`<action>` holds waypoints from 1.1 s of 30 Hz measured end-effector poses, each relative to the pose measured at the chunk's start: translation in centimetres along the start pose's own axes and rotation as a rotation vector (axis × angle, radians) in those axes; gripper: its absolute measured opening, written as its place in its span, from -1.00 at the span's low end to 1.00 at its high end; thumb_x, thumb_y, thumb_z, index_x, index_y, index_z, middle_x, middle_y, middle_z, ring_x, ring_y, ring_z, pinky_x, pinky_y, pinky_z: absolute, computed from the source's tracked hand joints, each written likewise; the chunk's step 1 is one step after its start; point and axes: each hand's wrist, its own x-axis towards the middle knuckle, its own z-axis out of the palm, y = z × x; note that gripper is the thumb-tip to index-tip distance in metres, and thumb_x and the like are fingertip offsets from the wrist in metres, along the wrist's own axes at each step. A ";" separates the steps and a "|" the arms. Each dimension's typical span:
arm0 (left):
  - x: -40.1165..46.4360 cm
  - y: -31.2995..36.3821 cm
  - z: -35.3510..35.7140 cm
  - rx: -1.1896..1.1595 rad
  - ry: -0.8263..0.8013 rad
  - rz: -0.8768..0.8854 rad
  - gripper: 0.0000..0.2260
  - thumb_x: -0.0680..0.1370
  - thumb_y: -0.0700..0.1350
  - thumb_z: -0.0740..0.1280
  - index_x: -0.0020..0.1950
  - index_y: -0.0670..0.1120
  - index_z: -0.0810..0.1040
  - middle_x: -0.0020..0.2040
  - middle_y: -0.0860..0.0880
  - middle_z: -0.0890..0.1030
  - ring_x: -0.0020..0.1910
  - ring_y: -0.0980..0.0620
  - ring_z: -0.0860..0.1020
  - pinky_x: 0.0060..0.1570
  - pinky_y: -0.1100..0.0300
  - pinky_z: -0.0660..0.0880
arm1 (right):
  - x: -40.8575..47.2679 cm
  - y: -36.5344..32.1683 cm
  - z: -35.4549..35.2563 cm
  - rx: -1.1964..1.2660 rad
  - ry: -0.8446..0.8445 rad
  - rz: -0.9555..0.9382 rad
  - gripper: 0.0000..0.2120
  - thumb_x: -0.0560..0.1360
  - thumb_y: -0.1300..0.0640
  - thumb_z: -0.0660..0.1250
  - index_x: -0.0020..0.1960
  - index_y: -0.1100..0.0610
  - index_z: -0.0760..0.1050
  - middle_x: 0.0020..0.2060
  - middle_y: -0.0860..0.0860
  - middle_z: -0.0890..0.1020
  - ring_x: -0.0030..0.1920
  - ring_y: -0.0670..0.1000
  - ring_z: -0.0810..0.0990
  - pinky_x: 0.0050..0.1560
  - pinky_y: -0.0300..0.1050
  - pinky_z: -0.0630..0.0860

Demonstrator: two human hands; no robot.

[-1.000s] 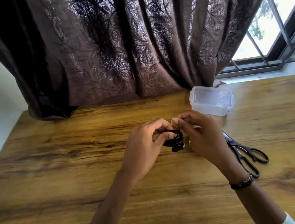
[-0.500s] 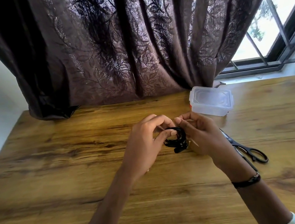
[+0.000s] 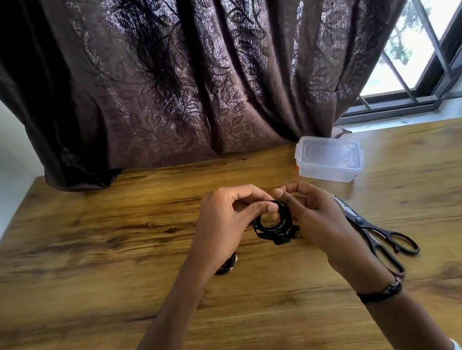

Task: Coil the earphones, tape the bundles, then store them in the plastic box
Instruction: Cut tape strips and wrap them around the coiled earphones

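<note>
A black coil of earphones (image 3: 274, 224) hangs just above the middle of the wooden table (image 3: 85, 260), held between both hands. My left hand (image 3: 226, 227) pinches its upper left side with thumb and fingers. My right hand (image 3: 316, 218) grips the coil's right side, fingers curled at its top edge. The earbuds dangle at the coil's bottom. A clear plastic box (image 3: 329, 158) with its lid on stands behind my right hand. A dark round object (image 3: 226, 265), perhaps a tape roll, peeks out under my left wrist.
Black scissors (image 3: 377, 236) lie on the table to the right of my right hand, handles toward me. A brown curtain (image 3: 205, 63) hangs along the table's far edge. A window (image 3: 428, 28) is at the far right.
Both hands have stayed in place while turning the coil, which now shows as an open ring facing the camera. The dark round object under my left wrist has come into sight.
</note>
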 end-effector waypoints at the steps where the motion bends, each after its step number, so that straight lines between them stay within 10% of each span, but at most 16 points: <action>1: 0.0 0.1 0.0 -0.015 -0.002 -0.001 -0.88 0.44 -0.03 0.45 -0.10 -0.05 0.69 -0.22 0.08 0.70 -0.18 0.15 0.64 -0.15 0.18 0.58 | 0.0 -0.1 0.0 0.006 -0.003 -0.003 -0.95 0.55 0.11 0.31 -0.04 0.06 0.54 -0.35 0.03 0.69 -0.29 0.02 0.66 -0.23 0.03 0.60; 9: -0.1 0.1 0.1 -0.115 0.001 -0.074 -0.84 0.48 0.00 0.40 -0.03 -0.05 0.66 -0.16 0.06 0.69 -0.13 0.15 0.64 -0.11 0.20 0.57 | -0.2 -0.3 0.0 0.014 0.008 -0.045 -0.94 0.56 0.16 0.30 -0.02 0.13 0.54 -0.36 0.02 0.68 -0.32 -0.05 0.66 -0.38 -0.22 0.57; 22: -0.5 0.3 -0.2 -0.185 -0.196 -0.181 -0.44 0.25 -0.09 0.61 0.17 0.08 0.45 0.05 0.06 0.59 0.05 0.14 0.61 0.14 0.08 0.55 | -0.1 -0.2 -0.2 -0.051 0.077 -0.094 -0.93 0.55 0.14 0.33 -0.04 0.14 0.56 -0.23 0.08 0.70 -0.18 0.07 0.68 -0.12 0.06 0.60; 33: -0.3 0.6 0.1 -0.230 -0.103 -0.117 -0.80 0.42 -0.11 0.49 0.02 -0.05 0.61 -0.05 0.01 0.66 -0.06 0.10 0.64 -0.03 0.23 0.58 | -0.2 0.0 -0.3 -0.103 0.084 -0.097 -0.89 0.54 0.09 0.34 -0.01 0.12 0.57 -0.23 0.08 0.70 -0.17 0.09 0.70 -0.15 0.13 0.64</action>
